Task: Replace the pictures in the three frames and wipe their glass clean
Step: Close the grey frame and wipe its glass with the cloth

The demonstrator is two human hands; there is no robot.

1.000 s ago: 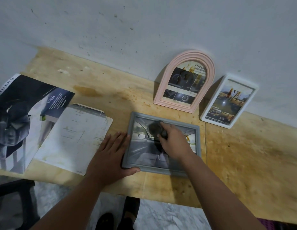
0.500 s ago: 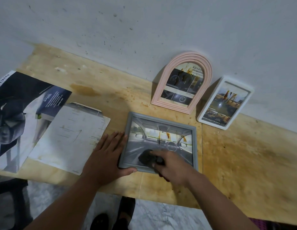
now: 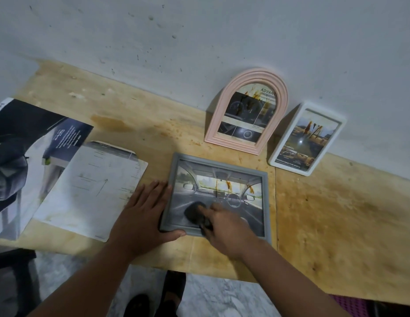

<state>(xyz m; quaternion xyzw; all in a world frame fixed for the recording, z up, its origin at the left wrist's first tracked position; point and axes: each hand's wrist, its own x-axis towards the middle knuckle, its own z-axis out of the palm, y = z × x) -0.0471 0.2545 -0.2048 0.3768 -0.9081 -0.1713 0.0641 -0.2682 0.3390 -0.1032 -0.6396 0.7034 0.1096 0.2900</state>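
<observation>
A grey frame lies flat on the wooden table and holds a car-interior picture with brown streaks near its top. My right hand presses a dark cloth onto the lower left of its glass. My left hand lies flat beside the frame's left edge, thumb along the bottom rail. A pink arched frame and a white frame lean on the wall behind, both with brown stains on the glass.
A large printed car brochure and a pale sheet lie on the table's left part. The table's front edge runs just below my hands, with marble floor and a dark chair below. The wall stands close behind.
My right hand dragged the cloth from the upper middle of the glass down to its lower left. The left hand stayed against the frame's left side.
</observation>
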